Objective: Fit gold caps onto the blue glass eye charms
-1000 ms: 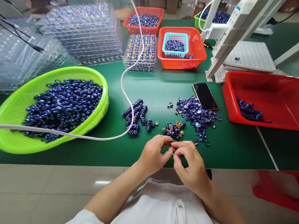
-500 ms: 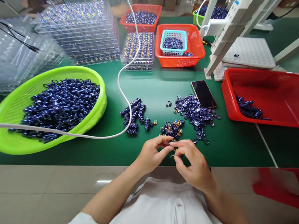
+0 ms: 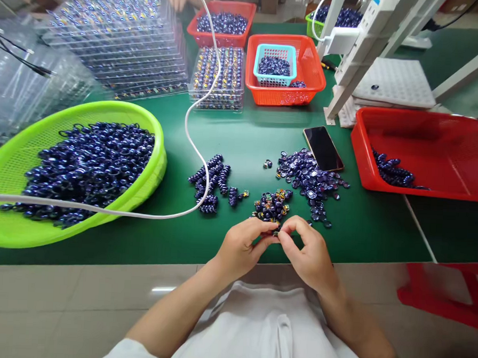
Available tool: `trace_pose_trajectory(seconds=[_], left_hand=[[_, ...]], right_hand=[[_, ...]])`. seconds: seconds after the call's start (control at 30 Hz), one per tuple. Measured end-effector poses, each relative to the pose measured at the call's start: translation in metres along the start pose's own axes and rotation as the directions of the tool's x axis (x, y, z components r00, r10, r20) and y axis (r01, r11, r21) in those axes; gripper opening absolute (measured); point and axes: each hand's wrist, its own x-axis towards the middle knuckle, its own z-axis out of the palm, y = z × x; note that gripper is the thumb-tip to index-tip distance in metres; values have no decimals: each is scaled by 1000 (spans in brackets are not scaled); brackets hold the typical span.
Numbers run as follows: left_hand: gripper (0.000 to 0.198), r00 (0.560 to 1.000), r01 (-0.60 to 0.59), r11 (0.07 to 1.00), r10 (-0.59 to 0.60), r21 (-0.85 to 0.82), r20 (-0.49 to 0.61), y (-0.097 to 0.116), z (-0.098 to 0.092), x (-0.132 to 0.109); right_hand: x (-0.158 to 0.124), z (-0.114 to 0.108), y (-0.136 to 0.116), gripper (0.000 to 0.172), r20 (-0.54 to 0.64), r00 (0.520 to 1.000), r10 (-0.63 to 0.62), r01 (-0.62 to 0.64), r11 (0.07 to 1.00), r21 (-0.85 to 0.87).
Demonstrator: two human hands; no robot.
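Observation:
My left hand (image 3: pixel 241 248) and my right hand (image 3: pixel 309 255) meet at the near edge of the green table (image 3: pixel 249 142), fingertips pinched together on a small dark piece (image 3: pixel 277 233) that is mostly hidden. Just beyond the fingers lies a small heap of blue pieces with gold clips (image 3: pixel 272 205). Further right is a spread of loose flat blue gems (image 3: pixel 309 180). To the left lie stacked blue rows (image 3: pixel 212 183).
A lime basket (image 3: pixel 4 225) full of blue pieces sits at left, crossed by a white cable (image 3: pixel 192 144). A red tray (image 3: pixel 436 157) stands at right, a phone (image 3: pixel 323 148) beside it. Orange baskets (image 3: pixel 304 70), clear stacked trays (image 3: pixel 117 50) and a white stand (image 3: pixel 362 41) are at the back.
Both hands have closed in on each other, the right fingers curling tighter over the pinched piece. The view has shifted slightly.

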Motion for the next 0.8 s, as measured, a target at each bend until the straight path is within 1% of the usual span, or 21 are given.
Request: trace_pose_trajectory(seconds=[0.07,0.17,0.37,0.57,0.63,0.7,0.8], left_hand=[[15,999,-37,999,38,13,-5,-2,0,0],[16,998,-61,997,61,38,-3,-4,0,-1],[17,998,-65,997,65,47,-1,-5,-2,0],[18,997,-79,997,80,7,-14,-5,-2,0],[19,998,-62,998,61,-24,-29,-4,-2,-1],[21,999,-18,996,15,-88,-34,-2,-3,-1],[23,993,119,965,-121,-234,2,3,-2,-2]], right_hand=[[0,1,0,14,10,999,34,-34,999,-2],[-1,2,0,14,12,996,84,-84,996,-9],[-2,8,0,14,-24,992,126,-126,992,14],[-2,11,4,15,0,984,177,-177,981,77],[-2,11,3,16,12,983,185,-185,978,94],[-1,10,2,15,14,984,179,-180,979,93],[1,8,0,15,-2,988,152,-152,986,72]])
